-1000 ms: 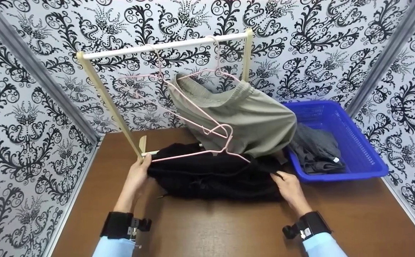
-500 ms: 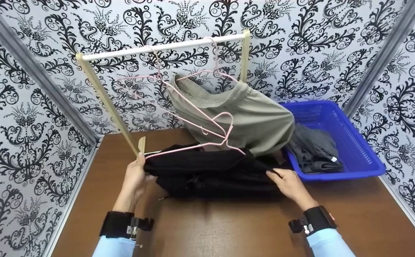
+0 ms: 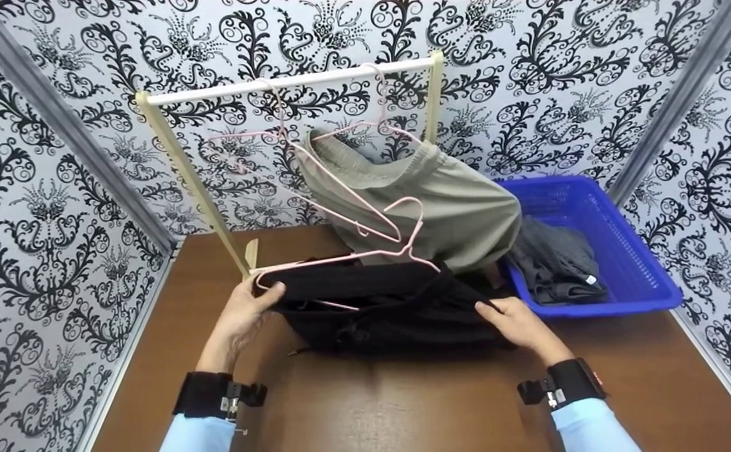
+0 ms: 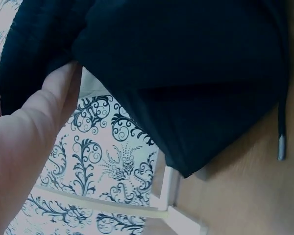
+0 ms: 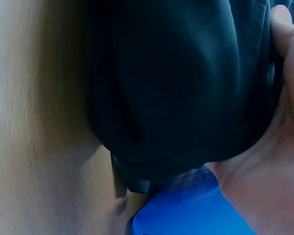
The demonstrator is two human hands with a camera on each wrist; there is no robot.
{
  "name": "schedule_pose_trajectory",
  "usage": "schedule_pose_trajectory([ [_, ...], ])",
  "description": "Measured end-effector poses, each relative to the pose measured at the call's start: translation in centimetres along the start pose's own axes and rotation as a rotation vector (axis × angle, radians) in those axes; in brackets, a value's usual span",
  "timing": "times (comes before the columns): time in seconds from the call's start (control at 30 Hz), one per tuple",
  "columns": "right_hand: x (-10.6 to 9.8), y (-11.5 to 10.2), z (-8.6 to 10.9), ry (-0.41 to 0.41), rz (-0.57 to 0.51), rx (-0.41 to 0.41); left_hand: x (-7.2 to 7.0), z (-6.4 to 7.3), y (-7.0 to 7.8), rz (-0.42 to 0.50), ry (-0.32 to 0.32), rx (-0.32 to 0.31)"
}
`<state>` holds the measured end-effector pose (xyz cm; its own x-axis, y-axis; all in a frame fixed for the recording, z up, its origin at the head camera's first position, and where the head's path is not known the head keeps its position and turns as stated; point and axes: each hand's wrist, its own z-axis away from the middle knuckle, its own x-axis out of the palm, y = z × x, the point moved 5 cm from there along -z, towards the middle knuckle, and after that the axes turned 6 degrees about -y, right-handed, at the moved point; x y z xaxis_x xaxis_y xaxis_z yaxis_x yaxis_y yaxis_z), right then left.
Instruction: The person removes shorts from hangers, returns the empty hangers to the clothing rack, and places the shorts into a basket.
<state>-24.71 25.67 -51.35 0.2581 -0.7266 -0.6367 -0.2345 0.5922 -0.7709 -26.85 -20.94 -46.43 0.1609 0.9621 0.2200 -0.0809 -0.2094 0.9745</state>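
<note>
A pair of black drawstring bottoms (image 3: 397,329) is stretched between both hands, low over the table. My left hand (image 3: 240,317) holds the waistband's left end, thumb on top, right beside the curved end of a pink hanger (image 3: 353,256). The hanger's upper arms lie along the waistband, with its hook standing up; part of its lower bar shows inside the opening. At the right side, my right hand (image 3: 516,323) pinches the waistband's edge between thumb and fingers. The left wrist view shows the hanging drawstring (image 4: 282,132) with its metal tip.
Behind stands a rack (image 3: 215,93) carrying an unloaded pink hanger (image 3: 340,182) and grey-green elastic-waist bottoms (image 3: 460,207) on another. A blue basket (image 3: 645,251) with dark grey clothing (image 3: 557,260) stands at the right on the brown table (image 3: 365,408).
The pink hanger has shifted slightly right and its left end now shows above my left hand. The waistband opening has widened. My right hand has moved slightly right.
</note>
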Motion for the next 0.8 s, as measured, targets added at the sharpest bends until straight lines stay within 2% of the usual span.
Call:
schedule_pose_trajectory([
  [0.13,0.1,0.2,0.2,0.009,-0.052,0.011,0.2,0.0,0.3,-0.192,-0.008,0.031],
  [0.27,0.0,0.2,0.3,0.037,-0.063,-0.003,0.3,-0.1,0.6,-0.421,0.034,0.045],
  [0.37,-0.1,0.2,0.3,0.059,-0.047,-0.009,0.4,-0.2,0.9,-0.651,0.097,0.072],
  [0.47,0.0,0.1,0.3,0.066,-0.020,-0.037,0.4,-0.2,1.2,-0.871,0.198,0.136],
  [0.53,0.0,0.0,0.4,0.060,-0.004,-0.065,0.4,-0.1,1.2,-0.966,0.277,0.178],
  [0.6,0.1,-0.1,0.5,0.056,0.011,-0.094,0.3,0.0,1.2,-1.002,0.345,0.209],
  [0.67,0.1,-0.1,0.6,0.050,0.016,-0.120,0.1,0.0,1.1,-0.993,0.390,0.206],
  [0.73,0.1,-0.2,0.7,0.050,0.022,-0.142,0.0,-0.1,1.0,-0.939,0.399,0.168],
  [0.8,0.0,-0.2,0.7,0.053,0.023,-0.159,-0.2,-0.3,0.9,-0.853,0.377,0.123],
])
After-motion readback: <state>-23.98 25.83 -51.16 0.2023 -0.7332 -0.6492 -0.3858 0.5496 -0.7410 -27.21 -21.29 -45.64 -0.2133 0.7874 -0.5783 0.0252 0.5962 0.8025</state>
